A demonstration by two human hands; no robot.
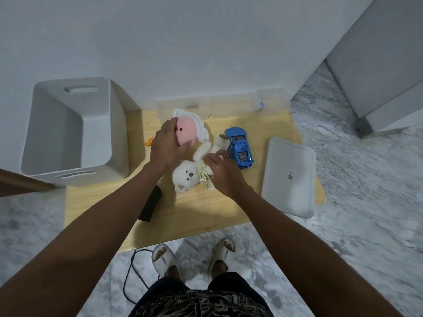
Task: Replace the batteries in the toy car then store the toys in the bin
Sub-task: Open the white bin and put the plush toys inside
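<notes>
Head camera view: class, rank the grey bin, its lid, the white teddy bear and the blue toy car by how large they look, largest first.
1. grey bin
2. lid
3. white teddy bear, partly covered by the right hand, so less certain
4. blue toy car

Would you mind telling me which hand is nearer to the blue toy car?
Right. The right hand rests on the white teddy bear beside the blue toy car; the left hand holds the pink plush farther away.
</notes>
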